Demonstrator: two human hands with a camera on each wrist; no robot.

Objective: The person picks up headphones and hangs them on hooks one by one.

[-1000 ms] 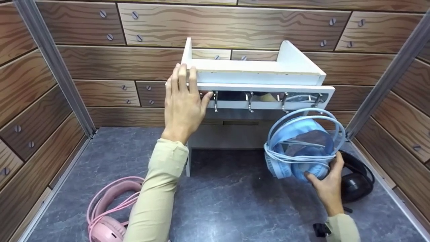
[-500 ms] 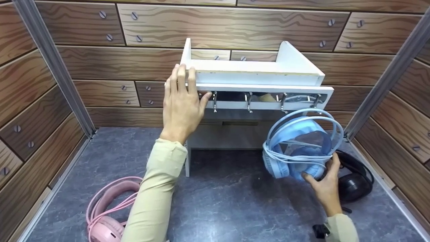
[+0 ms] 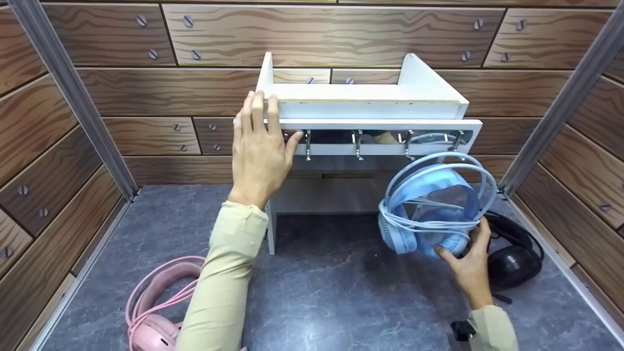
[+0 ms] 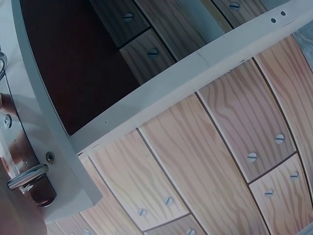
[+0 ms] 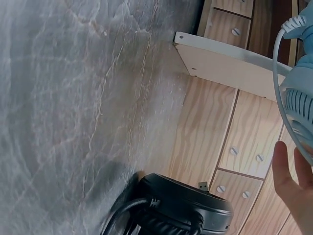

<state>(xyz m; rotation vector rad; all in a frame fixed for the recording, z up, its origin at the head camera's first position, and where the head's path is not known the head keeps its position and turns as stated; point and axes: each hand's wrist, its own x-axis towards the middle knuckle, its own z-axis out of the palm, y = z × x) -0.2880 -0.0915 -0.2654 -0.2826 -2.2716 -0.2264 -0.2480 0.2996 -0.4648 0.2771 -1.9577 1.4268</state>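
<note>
Light blue headphones (image 3: 434,180), their cable wound around them, are held up by my right hand (image 3: 470,268) at the lower right ear cup. Their headband is just under the rightmost hook (image 3: 457,142) of a white hook rail (image 3: 390,125); whether they touch I cannot tell. The right wrist view catches only part of the blue ear cup (image 5: 299,100) and some fingers. My left hand (image 3: 258,151) rests on the rail's left end, fingers straight over its top edge and thumb along its front.
The rail fronts a white shelf unit (image 3: 360,91) against the wood-patterned wall. Pink headphones (image 3: 156,331) lie at the lower left, partly behind the left sleeve. Black headphones (image 3: 514,265) lie right of my right hand. Several metal hooks, such as the middle one (image 3: 359,145), line the rail.
The head view has shifted slightly. The blue headphones stay near the right hook with barely any movement, and my left hand keeps its place on the rail.
</note>
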